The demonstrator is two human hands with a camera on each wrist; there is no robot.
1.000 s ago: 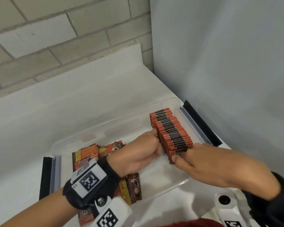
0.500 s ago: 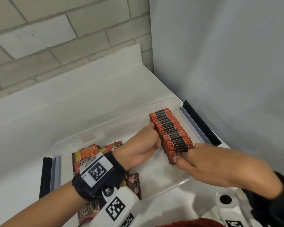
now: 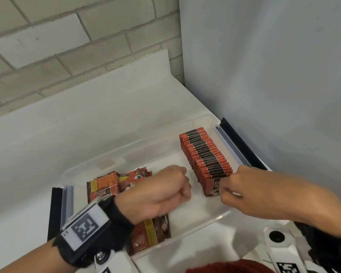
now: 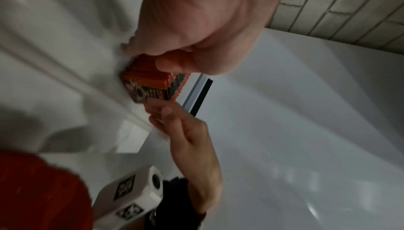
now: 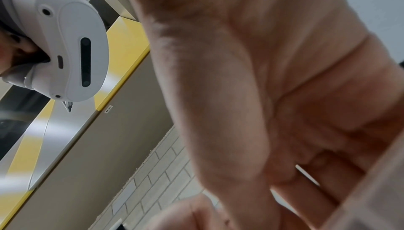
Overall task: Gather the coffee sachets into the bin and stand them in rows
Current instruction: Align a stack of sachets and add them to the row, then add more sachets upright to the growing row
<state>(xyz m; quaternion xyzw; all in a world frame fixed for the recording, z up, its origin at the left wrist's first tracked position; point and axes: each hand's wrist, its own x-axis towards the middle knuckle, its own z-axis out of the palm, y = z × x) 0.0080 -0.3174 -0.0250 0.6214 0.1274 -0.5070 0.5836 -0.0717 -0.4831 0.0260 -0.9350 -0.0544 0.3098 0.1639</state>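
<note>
A clear plastic bin [image 3: 126, 147] lies on a white counter. A row of red-and-black coffee sachets [image 3: 205, 152] stands along its right side. Loose sachets [image 3: 104, 186] lie in a pile at its left end, partly hidden by my left wrist. My left hand [image 3: 185, 192] is curled into a fist between pile and row, touching neither and holding nothing I can see. My right hand [image 3: 227, 188] grips the near end of the row, bent fingers on the front sachet. The left wrist view shows the row [image 4: 150, 81] with the right hand's fingertips [image 4: 161, 112] against its front.
Black-and-grey latches sit at the bin's right end [image 3: 240, 144] and left end [image 3: 61, 209]. A plain wall [image 3: 264, 75] rises close beside the right end, and a brick wall stands behind the counter. Red cloth [image 3: 234, 267] shows at the bottom edge.
My left hand has come off the left side of the row and drawn back toward me, closed in a fist. My right hand stays at the row's near end, fingers more bent.
</note>
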